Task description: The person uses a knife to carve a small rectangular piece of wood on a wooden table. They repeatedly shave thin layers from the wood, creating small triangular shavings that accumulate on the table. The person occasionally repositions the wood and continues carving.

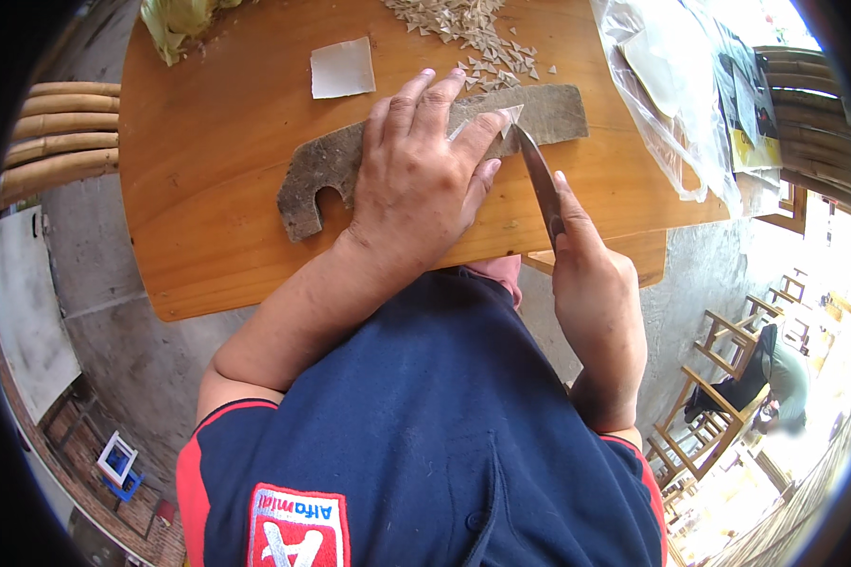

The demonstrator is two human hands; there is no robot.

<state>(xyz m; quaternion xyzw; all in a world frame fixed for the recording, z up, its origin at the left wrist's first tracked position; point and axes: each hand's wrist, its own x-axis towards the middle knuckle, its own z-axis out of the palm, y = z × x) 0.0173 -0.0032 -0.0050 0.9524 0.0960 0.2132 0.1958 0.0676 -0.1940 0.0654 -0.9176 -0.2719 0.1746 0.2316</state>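
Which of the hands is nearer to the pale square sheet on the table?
The left. The left hand rests on the grey board, below and right of the pale square sheet; the right hand, holding a knife, is farther away toward the lower right.

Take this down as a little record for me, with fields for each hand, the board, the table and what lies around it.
Left hand: fingers spread over the board, one fingertip at a pale pointed piece
Right hand: gripping a knife, tip at that piece
Board: grey-brown, notched near its left end
Table: orange-brown wood
Beyond the board: pale squarish sheet; scattered small triangular pieces
Right side of table: clear plastic bag
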